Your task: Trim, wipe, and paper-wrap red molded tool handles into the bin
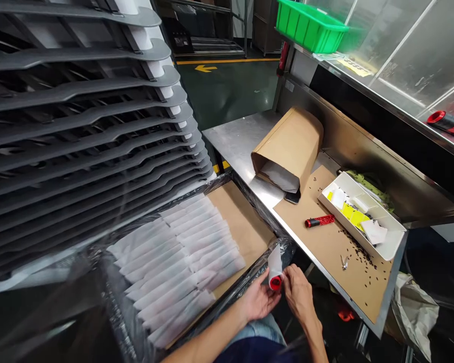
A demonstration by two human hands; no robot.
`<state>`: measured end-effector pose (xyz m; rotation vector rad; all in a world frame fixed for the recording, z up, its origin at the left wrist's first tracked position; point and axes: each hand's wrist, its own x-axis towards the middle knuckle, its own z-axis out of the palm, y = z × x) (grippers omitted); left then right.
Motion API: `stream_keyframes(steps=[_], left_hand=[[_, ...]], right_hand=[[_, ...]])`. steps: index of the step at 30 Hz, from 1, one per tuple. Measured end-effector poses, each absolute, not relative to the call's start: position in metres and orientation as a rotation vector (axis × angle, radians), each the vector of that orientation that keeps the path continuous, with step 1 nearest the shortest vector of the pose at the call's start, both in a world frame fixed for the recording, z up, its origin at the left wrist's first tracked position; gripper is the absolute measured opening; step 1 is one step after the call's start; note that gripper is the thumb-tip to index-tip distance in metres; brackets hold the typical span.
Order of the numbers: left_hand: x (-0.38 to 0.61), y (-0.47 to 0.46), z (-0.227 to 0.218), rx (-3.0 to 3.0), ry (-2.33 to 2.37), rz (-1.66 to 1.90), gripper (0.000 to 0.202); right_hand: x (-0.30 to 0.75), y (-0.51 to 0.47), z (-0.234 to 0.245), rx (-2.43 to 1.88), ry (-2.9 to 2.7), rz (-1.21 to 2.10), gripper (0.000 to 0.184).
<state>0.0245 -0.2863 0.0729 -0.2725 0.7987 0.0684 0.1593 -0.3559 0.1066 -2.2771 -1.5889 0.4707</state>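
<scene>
In the head view, my left hand (258, 298) cradles a red tubular part (275, 283) with its fingers curled around it. A white sheet of thin wrapping paper (275, 259) is wrapped around the part, one pointed end sticking up and the red round end showing. My right hand (298, 288) is closed at the right side of the roll, fingertips on the paper. Left of my hands is a box (242, 206) lined with black plastic and brown card. Inside it, white paper-wrapped pieces (200, 242) lie in overlapping rows, faintly red through the paper.
A metal bench (238, 133) carries a tipped paper bag (291, 141), an unwrapped red-and-black part (320, 221), a white tray (395, 237) and scattered small black bits (357, 249). Stacked grey racks (98, 121) rise at left. A green bin (310, 30) stands on the upper shelf.
</scene>
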Motion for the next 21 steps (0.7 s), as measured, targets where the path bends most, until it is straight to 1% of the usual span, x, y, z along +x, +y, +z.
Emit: stream_keyframes(steps=[3,6,11,14,21], left_hand=[[0.024,-0.283,0.070,-0.238,0.792,0.065,0.029],[0.025,-0.282,0.069,-0.160,0.791,0.029,0.033],[0.024,-0.284,0.066,-0.054,0.803,-0.023,0.050],[0.018,-0.282,0.066,-0.030,0.810,-0.026,0.053],[0.007,-0.277,0.064,-0.123,0.803,-0.039,0.062]], right_hand=[[0.158,-0.360,0.104,-2.405,-1.683,0.378,0.027],[0.159,-0.363,0.101,-2.479,-1.750,0.326,0.027],[0.161,-0.361,0.102,-2.364,-1.761,0.420,0.031],[0.162,-0.361,0.102,-2.293,-1.694,0.464,0.033],[0.164,-0.364,0.105,-2.172,-1.605,0.581,0.030]])
